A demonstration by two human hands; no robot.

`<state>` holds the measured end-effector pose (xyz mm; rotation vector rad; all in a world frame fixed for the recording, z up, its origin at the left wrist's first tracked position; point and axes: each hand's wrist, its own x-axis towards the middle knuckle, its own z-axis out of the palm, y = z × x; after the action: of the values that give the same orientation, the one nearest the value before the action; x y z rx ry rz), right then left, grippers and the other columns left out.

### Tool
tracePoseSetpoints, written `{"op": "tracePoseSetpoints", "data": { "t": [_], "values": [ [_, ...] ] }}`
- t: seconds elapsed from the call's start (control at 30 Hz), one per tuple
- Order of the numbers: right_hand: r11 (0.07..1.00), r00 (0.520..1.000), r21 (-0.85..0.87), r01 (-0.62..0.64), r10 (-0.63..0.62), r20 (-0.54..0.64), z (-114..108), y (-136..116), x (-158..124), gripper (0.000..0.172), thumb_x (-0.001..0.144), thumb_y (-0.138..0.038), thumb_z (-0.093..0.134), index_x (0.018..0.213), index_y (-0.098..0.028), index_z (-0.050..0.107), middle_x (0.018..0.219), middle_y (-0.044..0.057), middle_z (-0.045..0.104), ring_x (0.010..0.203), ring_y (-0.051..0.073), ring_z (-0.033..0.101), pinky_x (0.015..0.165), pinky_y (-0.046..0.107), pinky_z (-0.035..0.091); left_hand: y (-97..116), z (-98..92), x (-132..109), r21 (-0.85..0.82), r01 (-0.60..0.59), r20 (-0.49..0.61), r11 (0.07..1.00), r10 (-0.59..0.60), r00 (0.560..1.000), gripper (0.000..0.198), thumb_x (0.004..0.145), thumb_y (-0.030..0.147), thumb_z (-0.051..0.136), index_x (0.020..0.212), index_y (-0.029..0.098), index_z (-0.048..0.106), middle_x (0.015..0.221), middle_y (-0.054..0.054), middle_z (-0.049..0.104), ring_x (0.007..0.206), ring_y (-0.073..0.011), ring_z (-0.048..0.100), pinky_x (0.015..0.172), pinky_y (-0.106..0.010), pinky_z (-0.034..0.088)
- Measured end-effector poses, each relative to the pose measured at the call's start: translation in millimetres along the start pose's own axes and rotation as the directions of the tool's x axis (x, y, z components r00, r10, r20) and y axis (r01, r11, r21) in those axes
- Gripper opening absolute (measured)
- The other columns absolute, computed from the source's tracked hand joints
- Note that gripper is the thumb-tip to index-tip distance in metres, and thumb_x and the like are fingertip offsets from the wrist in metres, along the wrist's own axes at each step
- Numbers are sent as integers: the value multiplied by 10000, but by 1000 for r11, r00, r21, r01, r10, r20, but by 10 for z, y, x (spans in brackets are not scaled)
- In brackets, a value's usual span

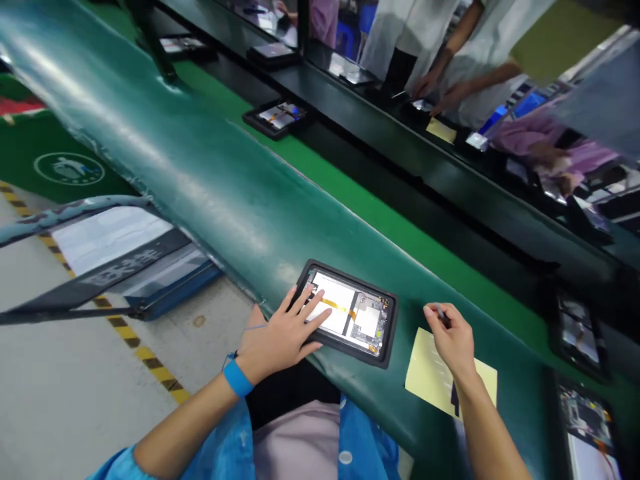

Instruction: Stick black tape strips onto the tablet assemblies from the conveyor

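An opened tablet (367,321) in a black frame lies on the green bench, its circuit board, white area and orange flex strip showing. My left hand (285,333), with a blue band on the wrist, rests with spread fingers on the left part of the tablet. To the right, my right hand (453,337) is raised over a yellow sheet (427,370), its thumb and fingers pinched round a small dark piece (443,316). Dark strips lie on the sheet, partly covered by my right forearm.
Behind the green bench (215,180) runs a conveyor line with more opened tablets (277,118). Two further tablets (585,420) lie at the lower right. People work across the line, one person's hands (450,93) over a part. A metal post (153,43) stands at the upper left.
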<state>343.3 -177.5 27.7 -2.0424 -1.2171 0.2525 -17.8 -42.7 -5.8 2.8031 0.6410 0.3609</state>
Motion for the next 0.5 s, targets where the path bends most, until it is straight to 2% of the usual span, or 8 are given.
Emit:
{"op": "tracePoseSetpoints", "data": {
  "t": [0.13, 0.23, 0.3, 0.37, 0.43, 0.5],
  "values": [
    [998, 996, -17, -60, 59, -73, -141, 145, -167, 355, 905, -561, 625, 814, -223, 686, 782, 40, 640, 626, 176, 541, 601, 314, 463, -109, 95, 160, 62, -12, -30, 998, 14, 999, 639, 906, 420, 687, 1502, 269, 511, 1653, -151, 337, 1528, -427, 290, 1225, -644, 254],
    [996, 990, -25, -83, 80, -114, -243, 219, -276, 374, 928, -560, 597, 803, -218, 681, 759, 34, 632, 636, 178, 557, 605, 305, 467, -388, 135, 476, 75, -8, -81, 997, 15, 997, 574, 932, 421, 620, 1470, 231, 555, 1623, -187, 381, 1500, -451, 337, 1197, -661, 284],
    [994, 990, -50, -98, 92, -110, -306, 283, -309, 384, 957, -546, 553, 820, -209, 675, 775, 37, 638, 661, 177, 577, 616, 295, 469, -599, 123, 864, 69, -9, -88, 998, 15, 996, 544, 951, 436, 560, 1450, 221, 575, 1604, -193, 412, 1501, -456, 331, 1177, -690, 288],
    [988, 987, -93, -124, 113, -110, -376, 381, -301, 384, 977, -523, 515, 847, -200, 677, 808, 44, 654, 693, 174, 596, 638, 285, 474, -711, 64, 1345, 83, 27, -140, 996, -15, 990, 513, 970, 399, 497, 1440, 210, 580, 1592, -199, 430, 1507, -464, 312, 1158, -732, 272],
    [979, 981, -131, -158, 140, -136, -468, 519, -261, 375, 972, -510, 512, 861, -197, 688, 827, 46, 674, 708, 173, 607, 657, 280, 478, -663, -30, 1796, 84, 108, -257, 991, -83, 963, 535, 976, 326, 459, 1486, 177, 522, 1612, -217, 388, 1521, -490, 255, 1136, -784, 230],
    [965, 968, -164, -206, 177, -180, -595, 693, -193, 353, 944, -504, 544, 856, -199, 698, 837, 47, 696, 718, 178, 620, 675, 283, 482, -472, -121, 2107, 70, 112, -309, 991, -85, 947, 579, 974, 297, 440, 1526, 123, 453, 1629, -247, 339, 1520, -499, 249, 1139, -778, 227]
  ]
}}
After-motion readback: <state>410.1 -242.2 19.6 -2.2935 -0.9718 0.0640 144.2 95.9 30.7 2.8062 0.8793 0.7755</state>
